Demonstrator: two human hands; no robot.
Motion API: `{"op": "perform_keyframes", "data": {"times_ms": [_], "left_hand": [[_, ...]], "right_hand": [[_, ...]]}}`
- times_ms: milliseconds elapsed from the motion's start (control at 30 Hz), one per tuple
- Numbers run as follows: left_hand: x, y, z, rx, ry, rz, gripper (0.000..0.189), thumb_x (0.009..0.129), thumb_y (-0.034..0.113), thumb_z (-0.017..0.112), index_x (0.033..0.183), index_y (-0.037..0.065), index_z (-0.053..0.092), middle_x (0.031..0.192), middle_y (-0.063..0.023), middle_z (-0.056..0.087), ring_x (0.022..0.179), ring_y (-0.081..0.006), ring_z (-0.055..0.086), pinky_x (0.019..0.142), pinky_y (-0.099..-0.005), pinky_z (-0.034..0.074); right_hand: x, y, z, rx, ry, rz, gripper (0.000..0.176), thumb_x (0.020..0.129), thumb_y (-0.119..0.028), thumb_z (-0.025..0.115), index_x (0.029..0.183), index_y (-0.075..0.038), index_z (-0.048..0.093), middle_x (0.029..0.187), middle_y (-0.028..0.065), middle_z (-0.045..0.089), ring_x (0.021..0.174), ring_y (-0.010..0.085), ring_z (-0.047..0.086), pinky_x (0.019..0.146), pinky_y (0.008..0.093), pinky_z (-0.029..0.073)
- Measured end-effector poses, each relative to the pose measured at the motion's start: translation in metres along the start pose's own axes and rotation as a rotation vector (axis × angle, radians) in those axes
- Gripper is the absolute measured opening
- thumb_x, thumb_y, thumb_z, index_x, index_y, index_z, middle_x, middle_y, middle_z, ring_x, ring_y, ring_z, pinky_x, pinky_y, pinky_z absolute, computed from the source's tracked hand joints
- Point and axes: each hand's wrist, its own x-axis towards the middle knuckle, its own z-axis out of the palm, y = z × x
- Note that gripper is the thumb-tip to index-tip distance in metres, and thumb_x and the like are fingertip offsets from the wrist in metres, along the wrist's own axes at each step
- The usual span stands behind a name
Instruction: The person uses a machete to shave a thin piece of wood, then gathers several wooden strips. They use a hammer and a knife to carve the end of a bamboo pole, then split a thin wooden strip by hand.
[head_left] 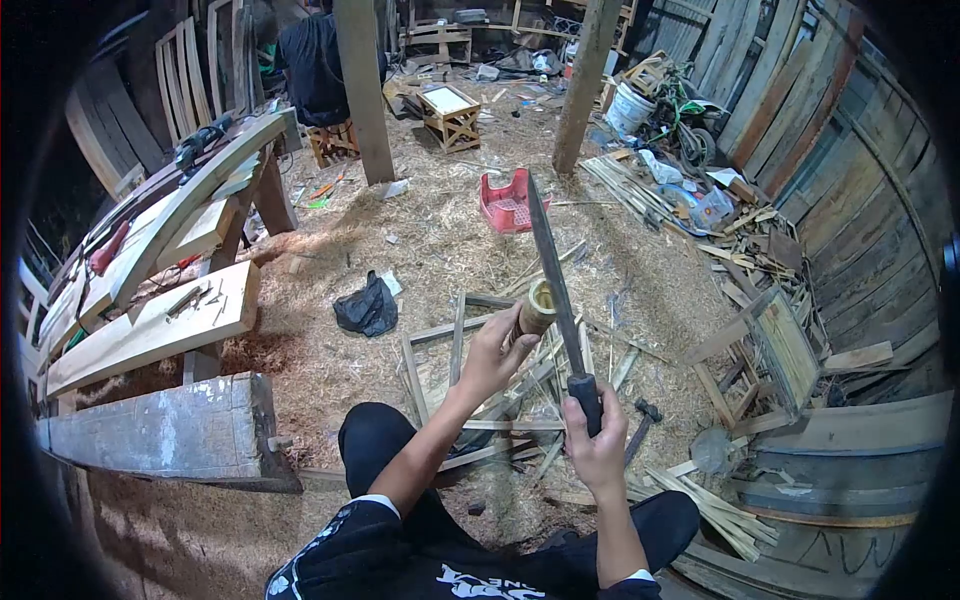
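Observation:
My left hand (490,358) is wrapped around a short hollow bamboo piece (538,310), its open end tilted up toward me. In my right hand (598,445) is a machete (552,262), gripped by its black handle, with the long dark blade pointing up and away. The blade runs alongside the bamboo's rim and overlaps its right edge in this view. Beneath my hands lie a wooden frame (410,375) and several thin split strips. Near my right knee, a hammer (648,412) rests on the ground.
Shavings cover the ground. A red plastic stool (507,212) and a black plastic bag (368,308) are ahead. At left stands a workbench with thick planks (215,305). Posts (365,110) rise beyond, near a seated person (315,70). Scrap wood (765,250) piles up at right.

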Motion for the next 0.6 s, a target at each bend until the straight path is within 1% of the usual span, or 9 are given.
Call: {"op": "perform_keyframes", "data": {"times_ms": [133, 200, 300, 367, 467, 500, 533, 567, 600], "left_hand": [[0.005, 0.004, 0.003, -0.002, -0.016, -0.028, 0.052, 0.092, 0.019, 0.071, 0.135, -0.004, 0.054, 0.121, -0.0253, 0.064, 0.112, -0.0385, 0.063, 0.095, -0.0421, 0.048], [0.008, 0.004, 0.005, -0.028, -0.05, -0.018, 0.058, 0.095, 0.03, 0.068, 0.14, -0.003, 0.05, 0.126, -0.0263, 0.062, 0.119, -0.0398, 0.06, 0.102, -0.0429, 0.045], [0.013, 0.003, 0.011, -0.095, -0.073, -0.018, 0.058, 0.098, 0.033, 0.064, 0.142, -0.002, 0.048, 0.128, -0.0264, 0.061, 0.121, -0.0401, 0.058, 0.103, -0.0432, 0.044], [0.015, 0.006, 0.016, -0.104, -0.079, -0.028, 0.058, 0.099, 0.033, 0.062, 0.143, -0.001, 0.047, 0.129, -0.0262, 0.06, 0.122, -0.0398, 0.058, 0.104, -0.043, 0.043], [0.015, 0.006, 0.024, -0.051, -0.056, -0.044, 0.057, 0.1, 0.033, 0.061, 0.144, -0.001, 0.046, 0.129, -0.0254, 0.06, 0.122, -0.0384, 0.058, 0.104, -0.0424, 0.043], [0.016, 0.007, 0.026, -0.071, -0.053, -0.053, 0.057, 0.099, 0.032, 0.061, 0.144, -0.001, 0.047, 0.129, -0.0252, 0.06, 0.122, -0.0381, 0.058, 0.104, -0.0423, 0.043], [0.016, 0.008, 0.027, -0.089, -0.051, -0.062, 0.057, 0.099, 0.031, 0.062, 0.144, -0.001, 0.047, 0.128, -0.025, 0.06, 0.121, -0.0378, 0.058, 0.104, -0.0421, 0.043], [0.017, 0.008, 0.029, -0.079, -0.054, -0.061, 0.057, 0.099, 0.031, 0.062, 0.144, -0.001, 0.047, 0.128, -0.025, 0.06, 0.121, -0.0378, 0.058, 0.104, -0.0421, 0.043], [0.02, 0.01, 0.03, -0.041, -0.033, -0.044, 0.053, 0.097, 0.022, 0.064, 0.142, -0.001, 0.049, 0.127, -0.0236, 0.062, 0.119, -0.0346, 0.06, 0.101, -0.0405, 0.046]], "right_hand": [[0.004, -0.011, -0.002, -0.161, 0.018, -0.073, 0.034, 0.097, -0.03, 0.065, 0.108, 0.002, 0.058, 0.076, 0.007, 0.065, 0.069, 0.0148, 0.062, 0.062, 0.0315, 0.05], [0.006, -0.021, -0.002, -0.231, 0.031, -0.094, 0.034, 0.098, -0.03, 0.065, 0.108, 0.002, 0.058, 0.075, 0.0084, 0.064, 0.068, 0.0156, 0.062, 0.062, 0.0322, 0.05], [0.008, -0.028, -0.004, -0.222, 0.001, -0.026, 0.034, 0.098, -0.03, 0.063, 0.107, 0.002, 0.057, 0.075, 0.0136, 0.064, 0.068, 0.0215, 0.065, 0.062, 0.0357, 0.05], [0.008, -0.024, 0.0, -0.256, 0.053, -0.09, 0.035, 0.098, -0.032, 0.062, 0.105, 0.002, 0.057, 0.075, 0.017, 0.065, 0.068, 0.0291, 0.067, 0.063, 0.0399, 0.051], [0.011, -0.027, -0.001, -0.28, 0.076, -0.073, 0.036, 0.099, -0.034, 0.061, 0.105, 0.002, 0.057, 0.076, 0.0195, 0.065, 0.071, 0.0342, 0.068, 0.064, 0.0427, 0.051], [0.011, -0.027, -0.002, -0.285, 0.074, -0.058, 0.034, 0.1, -0.033, 0.06, 0.107, 0.0, 0.058, 0.075, 0.0104, 0.062, 0.066, 0.0182, 0.059, 0.062, 0.0353, 0.048], [0.012, -0.027, -0.005, -0.277, 0.074, -0.059, 0.034, 0.1, -0.033, 0.06, 0.107, 0.0, 0.058, 0.075, 0.0104, 0.062, 0.066, 0.0182, 0.059, 0.062, 0.0353, 0.048], [0.013, -0.029, -0.009, -0.258, 0.064, -0.059, 0.035, 0.1, -0.034, 0.06, 0.107, 0.001, 0.058, 0.075, 0.0146, 0.063, 0.067, 0.0256, 0.064, 0.062, 0.0384, 0.049], [0.016, -0.028, -0.013, -0.237, 0.051, -0.06, 0.037, 0.1, -0.034, 0.06, 0.107, 0.002, 0.057, 0.075, 0.0187, 0.065, 0.068, 0.0329, 0.068, 0.061, 0.0416, 0.051]]}}
